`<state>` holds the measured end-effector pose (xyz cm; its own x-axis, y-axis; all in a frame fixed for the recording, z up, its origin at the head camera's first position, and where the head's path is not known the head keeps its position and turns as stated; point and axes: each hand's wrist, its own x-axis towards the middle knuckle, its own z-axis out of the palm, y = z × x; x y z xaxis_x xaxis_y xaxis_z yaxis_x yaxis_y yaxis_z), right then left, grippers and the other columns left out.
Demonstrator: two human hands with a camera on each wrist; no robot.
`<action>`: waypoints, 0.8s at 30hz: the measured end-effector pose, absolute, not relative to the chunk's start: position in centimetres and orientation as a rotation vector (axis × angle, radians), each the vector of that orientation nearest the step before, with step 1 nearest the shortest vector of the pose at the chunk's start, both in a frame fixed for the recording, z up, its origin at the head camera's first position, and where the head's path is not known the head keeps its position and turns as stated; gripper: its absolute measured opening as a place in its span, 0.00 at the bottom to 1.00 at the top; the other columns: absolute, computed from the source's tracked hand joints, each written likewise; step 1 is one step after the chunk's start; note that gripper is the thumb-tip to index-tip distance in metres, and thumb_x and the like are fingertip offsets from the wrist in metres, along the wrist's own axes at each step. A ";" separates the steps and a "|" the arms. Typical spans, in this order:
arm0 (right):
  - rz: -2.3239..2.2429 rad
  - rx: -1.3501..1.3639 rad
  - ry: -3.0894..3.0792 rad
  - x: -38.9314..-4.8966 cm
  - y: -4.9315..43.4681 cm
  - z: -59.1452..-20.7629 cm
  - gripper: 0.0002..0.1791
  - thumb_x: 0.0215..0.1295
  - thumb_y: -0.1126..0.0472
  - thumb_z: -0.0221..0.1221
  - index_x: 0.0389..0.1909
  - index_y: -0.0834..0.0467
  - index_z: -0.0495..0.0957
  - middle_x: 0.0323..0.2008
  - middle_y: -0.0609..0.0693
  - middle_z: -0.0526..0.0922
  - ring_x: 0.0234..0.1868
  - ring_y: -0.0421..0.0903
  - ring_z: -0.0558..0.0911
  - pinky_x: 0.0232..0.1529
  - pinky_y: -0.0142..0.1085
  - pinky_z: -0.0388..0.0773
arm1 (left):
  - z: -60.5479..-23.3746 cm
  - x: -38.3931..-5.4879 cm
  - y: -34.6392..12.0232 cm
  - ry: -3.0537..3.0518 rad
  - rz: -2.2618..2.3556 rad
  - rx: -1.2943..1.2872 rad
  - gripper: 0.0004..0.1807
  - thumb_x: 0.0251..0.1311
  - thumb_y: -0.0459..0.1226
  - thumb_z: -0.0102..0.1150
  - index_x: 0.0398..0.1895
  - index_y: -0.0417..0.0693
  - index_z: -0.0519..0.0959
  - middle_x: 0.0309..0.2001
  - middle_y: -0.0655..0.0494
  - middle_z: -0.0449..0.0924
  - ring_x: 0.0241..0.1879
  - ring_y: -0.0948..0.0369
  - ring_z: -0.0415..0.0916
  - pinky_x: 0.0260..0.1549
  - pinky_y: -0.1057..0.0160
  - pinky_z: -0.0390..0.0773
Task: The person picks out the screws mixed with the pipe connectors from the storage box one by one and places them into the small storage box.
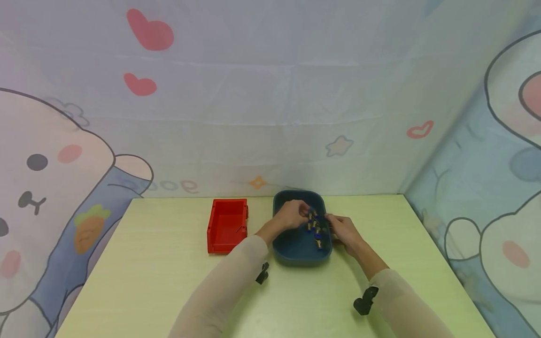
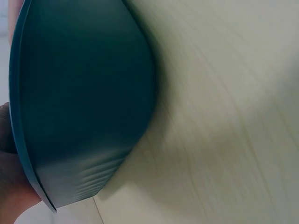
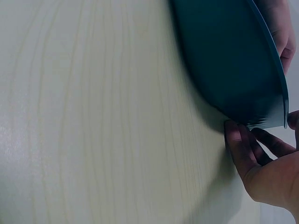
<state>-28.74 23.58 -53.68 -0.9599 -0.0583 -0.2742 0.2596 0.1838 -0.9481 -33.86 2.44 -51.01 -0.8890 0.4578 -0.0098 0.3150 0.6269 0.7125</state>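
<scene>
A dark blue oblong basin stands on the table, with several small gold-and-blue pieces on its right side. My left hand reaches over the left rim into it, fingers bent down beside the upper pieces. I cannot tell whether those fingers pinch one. At the right side of the basin, my right hand grips the wall. In the right wrist view, the fingers of this hand lie against the ribbed outside of the basin, with the thumb at the rim.
Left of the basin sits a red open-topped bin with a thin dark thing inside its right part. Both stand on a pale wood-grain table. A printed cloth hangs behind the table and along its sides.
</scene>
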 end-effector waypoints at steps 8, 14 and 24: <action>-1.837 0.208 2.237 -28.9 23.7 -54.1 0.33 0.83 0.45 0.50 0.71 0.68 0.73 0.62 0.64 0.83 0.59 0.54 0.84 0.50 0.44 0.85 | -51.5 -33.8 2.6 2.656 1.071 0.620 0.16 0.68 0.32 0.70 0.57 0.38 0.82 0.50 0.48 0.87 0.50 0.56 0.84 0.54 0.62 0.81; -1.830 0.206 2.240 -28.9 23.7 -54.1 0.33 0.82 0.44 0.50 0.71 0.68 0.73 0.63 0.64 0.82 0.60 0.55 0.83 0.51 0.44 0.85 | -51.7 -33.8 2.6 2.670 1.046 0.631 0.17 0.65 0.32 0.71 0.55 0.38 0.83 0.48 0.49 0.88 0.48 0.57 0.85 0.53 0.63 0.82; -1.837 0.206 2.227 -28.9 23.8 -54.0 0.34 0.82 0.44 0.51 0.71 0.68 0.73 0.63 0.65 0.82 0.63 0.57 0.83 0.52 0.46 0.84 | -52.4 -34.2 2.8 2.680 0.993 0.613 0.15 0.66 0.33 0.72 0.54 0.40 0.83 0.47 0.52 0.87 0.49 0.58 0.84 0.53 0.63 0.82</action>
